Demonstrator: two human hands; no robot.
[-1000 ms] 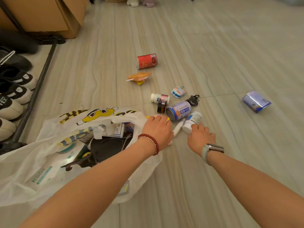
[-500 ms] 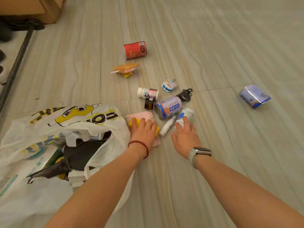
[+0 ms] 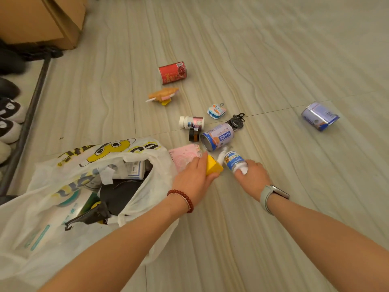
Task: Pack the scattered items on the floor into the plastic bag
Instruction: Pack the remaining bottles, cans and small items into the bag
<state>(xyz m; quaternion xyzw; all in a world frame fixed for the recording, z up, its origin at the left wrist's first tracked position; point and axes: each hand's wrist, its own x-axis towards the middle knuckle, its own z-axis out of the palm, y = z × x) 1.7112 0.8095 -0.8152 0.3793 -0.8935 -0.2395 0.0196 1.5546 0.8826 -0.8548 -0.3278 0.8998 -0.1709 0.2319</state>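
A white plastic bag (image 3: 52,209) with a yellow cartoon print lies open at the lower left, with several items inside. My left hand (image 3: 194,178) grips a yellow block (image 3: 212,166) just right of the bag's mouth, over a pink notebook (image 3: 183,155). My right hand (image 3: 252,175) holds a small white bottle with a blue label (image 3: 233,161). Beyond the hands lie a blue-and-white can (image 3: 217,137), a white pill bottle (image 3: 191,122), a small dark jar (image 3: 194,134), a black keyring clip (image 3: 237,122) and a small colourful tag (image 3: 216,111).
Farther off lie a red can (image 3: 173,72), an orange toy (image 3: 163,94) and, at right, a blue can (image 3: 320,116). Shoes (image 3: 9,123) line a dark rail (image 3: 27,123) at left, below cardboard boxes (image 3: 42,20). Bare floor stretches right and near.
My left hand has closed on the yellow block and lifted it off the pink notebook. My right hand has closed around the white bottle, which lay loose half a second ago.
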